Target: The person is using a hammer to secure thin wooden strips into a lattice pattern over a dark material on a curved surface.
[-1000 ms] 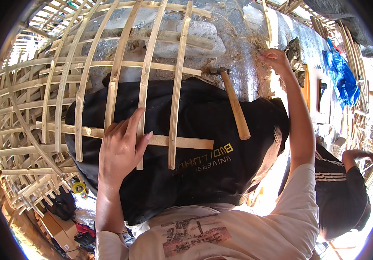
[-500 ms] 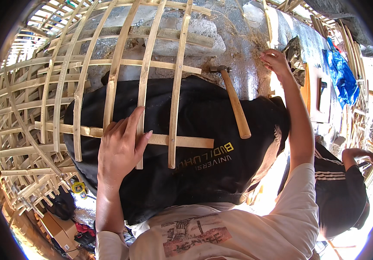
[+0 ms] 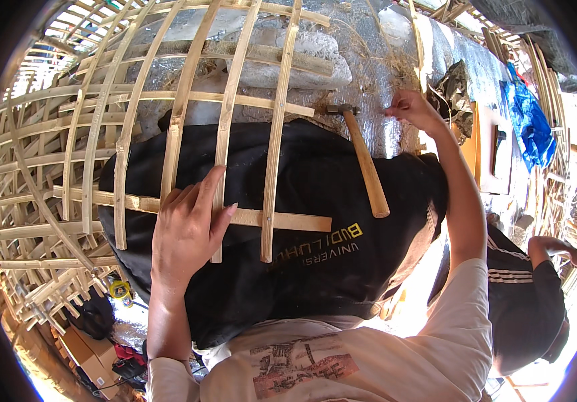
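Across my lap lies a lattice of light bamboo strips [image 3: 275,134], crossed and joined into open squares. My left hand [image 3: 188,224] grips it where a lengthwise strip meets the lowest cross strip [image 3: 295,220], with the index finger along the strip and the thumb beside it. Away from the lattice, at the upper right, my right hand [image 3: 417,110] is raised with thumb and fingertips pinched together. Whatever is between those fingertips is too small to make out. A claw-less hammer with a wooden handle [image 3: 367,164] rests on the black cloth [image 3: 315,268] over my legs, its metal head pointing away from me.
More bamboo lattices [image 3: 40,181] are stacked at the left. A pale block [image 3: 302,60] lies on the silvery sheet [image 3: 375,134] ahead. On the right are crumpled brown paper [image 3: 455,94], a blue plastic bag [image 3: 528,120] and another person in black [image 3: 526,308]. Cardboard boxes [image 3: 91,355] stand at lower left.
My right hand has moved a little left and towards me, its fingertips drawn together. The left hand stays in place on the lattice.
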Available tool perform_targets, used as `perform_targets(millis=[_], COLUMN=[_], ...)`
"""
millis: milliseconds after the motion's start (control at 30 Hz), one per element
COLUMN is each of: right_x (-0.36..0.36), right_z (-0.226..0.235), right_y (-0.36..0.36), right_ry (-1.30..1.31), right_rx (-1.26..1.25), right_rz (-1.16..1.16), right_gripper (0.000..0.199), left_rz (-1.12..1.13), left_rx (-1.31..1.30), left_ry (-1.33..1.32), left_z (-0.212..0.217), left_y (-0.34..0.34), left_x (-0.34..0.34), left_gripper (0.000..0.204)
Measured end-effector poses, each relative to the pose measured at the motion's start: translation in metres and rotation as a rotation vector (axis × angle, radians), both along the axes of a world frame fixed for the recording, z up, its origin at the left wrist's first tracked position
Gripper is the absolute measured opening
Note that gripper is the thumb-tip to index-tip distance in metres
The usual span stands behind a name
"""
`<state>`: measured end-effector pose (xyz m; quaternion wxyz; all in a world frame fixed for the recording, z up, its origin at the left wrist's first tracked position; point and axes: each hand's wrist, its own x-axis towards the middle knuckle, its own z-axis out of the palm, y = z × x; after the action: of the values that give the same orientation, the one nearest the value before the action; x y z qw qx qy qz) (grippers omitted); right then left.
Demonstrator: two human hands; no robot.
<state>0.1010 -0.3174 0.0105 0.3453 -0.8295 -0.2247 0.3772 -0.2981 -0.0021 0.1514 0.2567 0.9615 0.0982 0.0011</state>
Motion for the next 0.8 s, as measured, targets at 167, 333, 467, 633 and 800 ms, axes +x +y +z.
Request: perform_targets(millis=[167, 333, 467, 633, 800], right_x=[-0.013, -0.021, -0.023, -0.025, -0.028], right_z=[0.0, 0.001, -0.001, -0.001, 0.007], right_y=[0.008, 0.007, 0.008, -0.001, -0.003], right_ry=[-0.063, -0.279, -0.09, 0.015, 0.073], right_rx=[0.001, -0.112, -0.219, -0.174, -0.082], right_rz=[0.092, 0.38, 0.24, 0.104, -0.041], right_gripper=[0.025, 0.03, 0.029, 0.024, 0.019], left_rz=[-0.006, 0.005, -0.001, -0.014, 0.012], left_rx=[0.012, -0.015, 0.006, 0.052, 0.013], left_ry=[-0.028, 0.022, -0.026, -0.007, -0.018], left_z=[0.0, 0.001, -0.002, 0.001, 0.0], left_y=[0.0, 0.0, 0.0, -0.001, -0.001], left_x=[0.0, 0.0, -0.001, 0.0, -0.001], left_gripper=[0.058, 0.058, 0.058, 0.056, 0.058])
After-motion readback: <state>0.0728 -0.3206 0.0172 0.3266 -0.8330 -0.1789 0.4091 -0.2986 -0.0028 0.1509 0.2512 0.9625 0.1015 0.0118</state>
